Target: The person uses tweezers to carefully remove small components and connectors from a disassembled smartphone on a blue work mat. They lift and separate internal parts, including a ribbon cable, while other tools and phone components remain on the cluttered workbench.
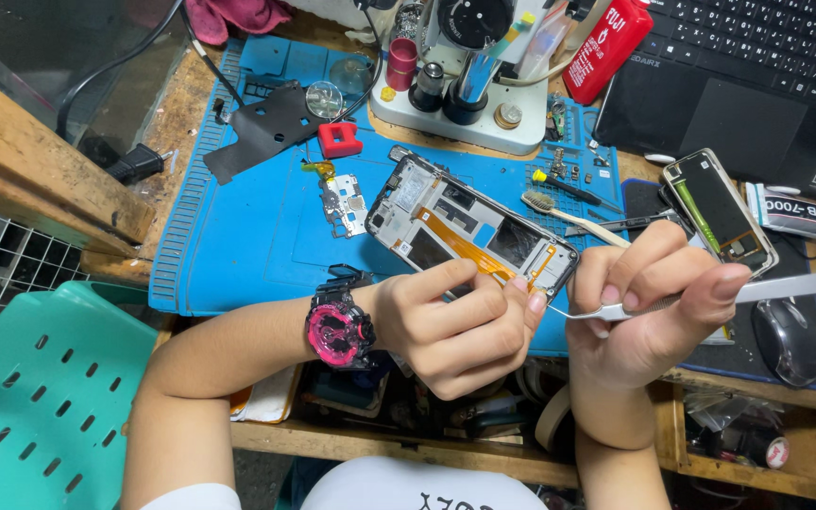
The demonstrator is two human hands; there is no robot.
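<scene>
An opened phone frame (446, 212) with an orange flex cable lies tilted on the blue work mat (257, 246). My left hand (455, 321), with a pink and black watch on its wrist, pinches the frame's near edge with thumb and forefinger. Metal tweezers (616, 309) are gripped in my right hand (649, 312), and their tip touches the frame's lower right corner, beside my left fingertips. A small circuit board (344, 203) and a black plastic cover (266, 127) lie apart on the mat to the left.
A microscope base (484, 127) stands at the mat's back edge. A second phone (718, 212), a toothbrush (569, 215), a small screwdriver (569, 187), a glue tube (800, 215), a mouse (786, 340) and a laptop (757, 85) lie right. A teal chair (40, 397) is lower left.
</scene>
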